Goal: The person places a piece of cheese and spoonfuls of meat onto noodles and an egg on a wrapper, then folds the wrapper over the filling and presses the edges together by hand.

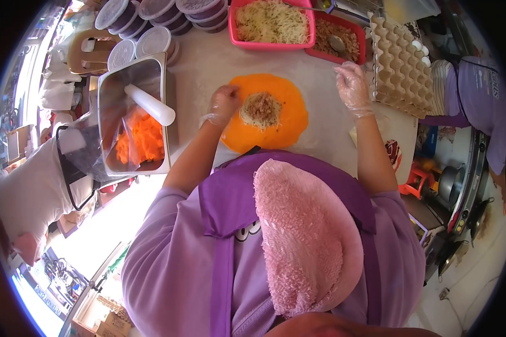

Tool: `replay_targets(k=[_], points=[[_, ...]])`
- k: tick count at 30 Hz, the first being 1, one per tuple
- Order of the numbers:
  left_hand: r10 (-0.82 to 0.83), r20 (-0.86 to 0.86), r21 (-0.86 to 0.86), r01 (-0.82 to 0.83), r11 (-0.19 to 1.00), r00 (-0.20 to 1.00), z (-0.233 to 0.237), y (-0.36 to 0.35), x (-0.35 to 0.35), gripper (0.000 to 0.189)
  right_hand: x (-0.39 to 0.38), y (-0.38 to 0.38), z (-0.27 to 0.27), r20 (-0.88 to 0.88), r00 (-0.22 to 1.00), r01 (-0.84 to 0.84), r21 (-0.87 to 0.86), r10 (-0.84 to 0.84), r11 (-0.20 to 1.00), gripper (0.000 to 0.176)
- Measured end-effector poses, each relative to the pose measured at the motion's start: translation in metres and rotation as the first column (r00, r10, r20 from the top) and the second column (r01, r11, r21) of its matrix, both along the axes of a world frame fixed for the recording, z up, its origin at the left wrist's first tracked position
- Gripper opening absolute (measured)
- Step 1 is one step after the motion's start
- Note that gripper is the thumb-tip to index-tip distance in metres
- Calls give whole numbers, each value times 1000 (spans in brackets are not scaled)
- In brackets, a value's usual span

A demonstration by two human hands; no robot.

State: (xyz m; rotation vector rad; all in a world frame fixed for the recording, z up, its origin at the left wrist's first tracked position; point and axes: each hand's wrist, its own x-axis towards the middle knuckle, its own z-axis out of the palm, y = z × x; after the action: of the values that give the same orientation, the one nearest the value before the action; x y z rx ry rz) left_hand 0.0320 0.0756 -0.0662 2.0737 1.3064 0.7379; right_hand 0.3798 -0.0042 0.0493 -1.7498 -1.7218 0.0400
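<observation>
A flat round of orange dough lies on the pale work surface, with shredded filling and brown crumbly topping heaped at its middle. My left hand, in a clear plastic glove, is at the dough's upper left edge, its fingers curled together; what they hold, if anything, is hidden. To the right of the dough, my gloved right hand is raised below the red tub of brown filling, fingers bent; whether it holds anything is unclear.
At the left stands a metal pan with orange dough and a white roller. Behind are stacked lidded tubs and a pink tub of shreds. Egg trays lie at the right, near another person.
</observation>
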Motion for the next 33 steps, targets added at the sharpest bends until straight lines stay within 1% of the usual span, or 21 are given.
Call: replay_targets(k=[1,2,3,5,6,7,8,9,11,13,14,15,16,17,18,20,21,23,27,29,33], points=[[102,87,-239,-79,968,991,14,-4,3,23,-11,-5,6,-48,999,-3,-68,0,998,18],[218,147,-467,-126,875,965,26,-7,7,24,-19,-9,7,-48,999,5,-66,-8,998,18],[210,147,-466,-120,876,967,38,-13,12,24,-28,-13,6,-77,996,-47,-120,38,992,19],[65,283,-521,97,848,957,52,-30,18,24,-41,-18,-4,-112,991,-98,-178,79,979,19],[61,283,-519,99,849,957,51,-33,17,24,-46,-19,-14,-177,979,-145,-237,104,961,19],[-114,154,-309,157,938,981,45,-36,14,28,-52,-20,-22,-245,961,-196,-293,125,936,19],[-251,-14,-94,249,964,968,45,-38,12,33,-58,-20,-29,-246,961,-194,-292,123,936,19],[-254,-15,-93,251,963,967,44,-38,9,33,-65,-18,-35,-311,939,-261,-355,150,898,20],[-383,-79,54,387,920,920,50,-37,6,39,-80,-17,-43,-375,912,-323,-413,164,852,22],[-411,-44,8,412,911,910,59,-36,-1,45,-98,-14,-49,-375,886,-424,-417,272,804,40],[-434,-12,-33,434,900,901,61,-35,-3,51,-107,-12,-49,-373,887,-423,-417,273,804,40],[-432,-11,-30,432,901,902,60,-34,-3,51,-116,-10,-48,-389,873,-450,-409,294,794,56],[-436,-24,-55,434,899,900,59,-33,-3,64,-124,-8,-49,-406,857,-478,-401,316,782,74],[-436,-38,-77,433,898,899,59,-31,-4,79,-129,-1,-52,-321,860,-505,-430,395,749,107],[-429,-39,-68,426,902,902,58,-28,-5,79,-133,5,-57,-315,858,-509,-425,405,748,107],[-470,-196,-150,448,881,860,65,-26,-4,112,-141,10,-69,-330,858,-510,-454,394,731,122],[-466,-195,-149,443,884,863,63,-24,-2,112,-142,12,-74,-328,856,-513,-454,399,728,122],[-475,-362,-216,423,880,802,64,-19,4,122,-144,17,-79,-305,837,-545,-520,454,657,132],[-528,-217,-362,435,824,821,78,-14,15,117,-144,20,-87,-315,823,-565,-542,474,622,132],[-468,-209,-181,436,881,859,61,-16,16,107,-142,22,-88,-373,794,-608,-489,480,625,128],[-396,-177,-170,368,914,901,50,-28,13,97,-139,21,-88,-366,790,-613,-487,492,622,117]])
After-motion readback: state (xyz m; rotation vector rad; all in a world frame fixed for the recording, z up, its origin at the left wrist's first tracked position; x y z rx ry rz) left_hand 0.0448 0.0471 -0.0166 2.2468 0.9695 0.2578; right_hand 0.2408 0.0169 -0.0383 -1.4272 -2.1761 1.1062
